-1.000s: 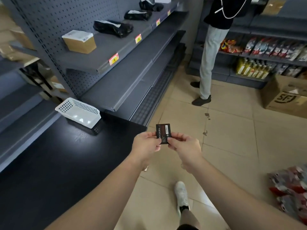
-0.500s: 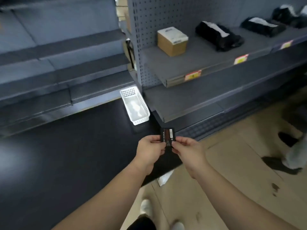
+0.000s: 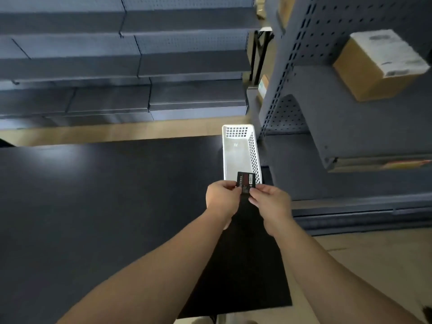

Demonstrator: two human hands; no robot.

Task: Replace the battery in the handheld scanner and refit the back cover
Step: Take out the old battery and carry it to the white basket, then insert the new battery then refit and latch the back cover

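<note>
A small black battery with a red band and a white label is held upright between both hands, over the near end of a white perforated basket. My left hand pinches its left edge. My right hand pinches its right edge. The basket stands on a black table and looks to hold nothing. No scanner and no back cover are in view.
Grey shop shelving rises right of the table, with a cardboard box on one shelf. More grey shelves run along the back. Tan floor shows at the lower right.
The view has swung left, away from the aisle and the standing person, toward the table. Both hands still hold the battery, which is now over the basket's near end.
</note>
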